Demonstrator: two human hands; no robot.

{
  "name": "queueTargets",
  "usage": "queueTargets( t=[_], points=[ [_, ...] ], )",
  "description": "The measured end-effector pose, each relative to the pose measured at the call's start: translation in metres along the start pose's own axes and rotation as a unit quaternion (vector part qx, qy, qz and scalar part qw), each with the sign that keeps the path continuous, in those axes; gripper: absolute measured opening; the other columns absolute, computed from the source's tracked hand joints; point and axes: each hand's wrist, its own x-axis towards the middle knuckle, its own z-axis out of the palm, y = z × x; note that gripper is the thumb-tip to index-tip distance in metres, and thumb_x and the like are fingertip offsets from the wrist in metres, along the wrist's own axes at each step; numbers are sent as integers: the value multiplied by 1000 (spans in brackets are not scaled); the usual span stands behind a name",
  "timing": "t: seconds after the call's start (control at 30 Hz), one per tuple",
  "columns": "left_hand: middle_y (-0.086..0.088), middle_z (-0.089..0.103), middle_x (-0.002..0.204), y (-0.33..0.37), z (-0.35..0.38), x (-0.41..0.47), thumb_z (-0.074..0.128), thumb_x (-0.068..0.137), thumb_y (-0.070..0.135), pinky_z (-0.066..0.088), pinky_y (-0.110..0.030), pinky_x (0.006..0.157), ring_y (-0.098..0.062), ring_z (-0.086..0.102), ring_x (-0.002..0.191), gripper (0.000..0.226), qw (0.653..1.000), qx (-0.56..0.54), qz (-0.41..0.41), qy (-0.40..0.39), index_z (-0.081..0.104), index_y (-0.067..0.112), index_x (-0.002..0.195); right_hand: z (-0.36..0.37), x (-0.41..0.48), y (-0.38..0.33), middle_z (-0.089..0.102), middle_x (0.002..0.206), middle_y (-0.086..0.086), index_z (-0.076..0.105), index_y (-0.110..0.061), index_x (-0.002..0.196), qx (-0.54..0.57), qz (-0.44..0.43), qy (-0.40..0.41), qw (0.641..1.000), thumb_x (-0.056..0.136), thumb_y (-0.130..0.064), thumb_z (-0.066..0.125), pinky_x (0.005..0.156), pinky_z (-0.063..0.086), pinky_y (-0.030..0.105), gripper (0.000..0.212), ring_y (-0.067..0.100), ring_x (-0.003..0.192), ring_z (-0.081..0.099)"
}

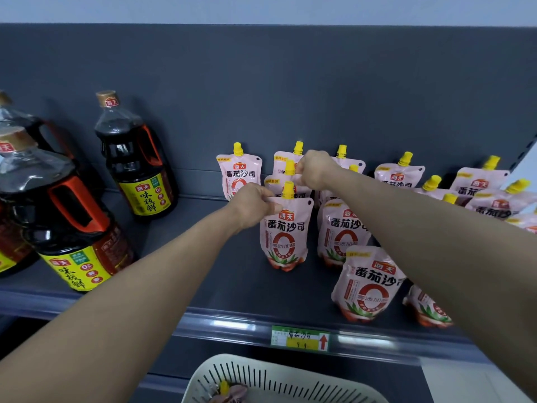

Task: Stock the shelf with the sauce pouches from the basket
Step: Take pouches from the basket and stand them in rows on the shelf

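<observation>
Several pink sauce pouches with yellow caps stand on the dark grey shelf (220, 289). My left hand (252, 205) pinches the top left corner of an upright front pouch (286, 234). Just behind it, my right hand (313, 169) grips the top of a second pouch (276, 184), near its yellow spout. More pouches stand to the right, one (366, 286) close to the shelf's front edge. The white slotted basket (279, 382) sits below the shelf at the bottom of the view; at least one pouch lies in it.
Large dark soy sauce bottles (136, 158) with orange handles stand on the left part of the shelf. A green and yellow price tag (300, 338) is clipped to the shelf's front rail. The back panel rises behind the pouches.
</observation>
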Motion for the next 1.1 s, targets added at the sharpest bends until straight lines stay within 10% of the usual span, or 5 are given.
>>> queueTargets(
  t=[0.43,0.57,0.83,0.93,1.1],
  points=[
    [-10,67,116,-1,-5,5,67,79,-3,48,-37,99,-24,62,107,31,998,-41,-17,-39,65,5,108,-3,-6,1,46,79,9,47,-10,64,6,-1,-27,1000,95,-15,50,69,40,29,31,27,88,44],
    [-10,66,111,-1,-6,6,65,78,-8,48,-37,98,-24,61,107,36,997,-71,-16,-33,63,4,112,0,1,0,61,109,12,62,-3,120,22,9,-25,999,92,-13,58,80,50,29,30,29,102,56],
    [-8,64,108,-2,-11,1,68,78,-4,49,-35,96,-24,61,104,21,993,-114,2,-32,61,16,83,8,8,1,63,116,15,58,-4,125,59,23,2,998,89,-10,61,71,45,29,36,31,106,60],
    [-7,66,110,0,-14,-1,69,79,1,50,-31,94,-21,62,105,17,991,-135,10,-20,64,16,85,7,9,2,59,92,14,60,-5,91,59,20,5,998,90,-17,62,66,45,30,13,29,87,55],
    [-6,70,103,1,-19,-6,65,85,14,52,-29,88,-18,65,95,4,984,-176,28,10,63,13,88,7,3,-3,40,63,3,42,-12,56,13,9,-13,1000,93,-24,56,49,31,23,41,25,81,47]
  ],
)
